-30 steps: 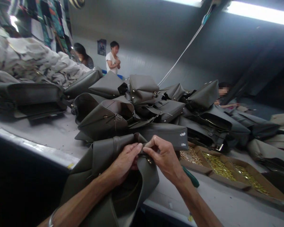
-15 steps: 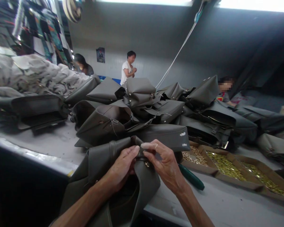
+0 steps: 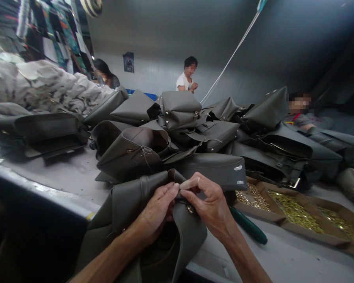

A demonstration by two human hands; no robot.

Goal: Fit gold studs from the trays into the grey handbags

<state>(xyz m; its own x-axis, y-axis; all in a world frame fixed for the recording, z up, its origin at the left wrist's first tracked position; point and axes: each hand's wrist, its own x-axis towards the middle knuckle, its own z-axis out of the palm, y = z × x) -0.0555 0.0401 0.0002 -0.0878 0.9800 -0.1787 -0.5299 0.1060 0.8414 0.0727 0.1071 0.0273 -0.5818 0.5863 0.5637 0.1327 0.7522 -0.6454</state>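
Head view. Fingers (image 3: 173, 188) of the left hand (image 3: 157, 210) and of the right hand (image 3: 208, 206): all pinched together on the top rim of a grey-green bag (image 3: 153, 232), closed on a small brass fitting (image 3: 190, 208) set in the rim. Bag: smooth matte leather-like sheet, soft, folded open at the mouth, hanging over the near edge of the surface (image 3: 65, 177).

Progress, as judged: the fitting sits in the rim but both hands are on it, so its fixing looks unfinished; the bag has not been set among the others.

Green tool handle (image 3: 249, 228): rounded, glossy, lying just right of the right hand near the near edge.
Cardboard trays (image 3: 309, 232): shallow, brown, holding small shiny brass parts (image 3: 292, 210), toward the right edge.
Heap of like bags (image 3: 191, 129): same matte grey, stiff flaps, metal clasps, mid-surface to far edge.
Pale crumpled wrapping (image 3: 38, 86): piled at the far left corner.
Three other people at the far side, apart from these hands.
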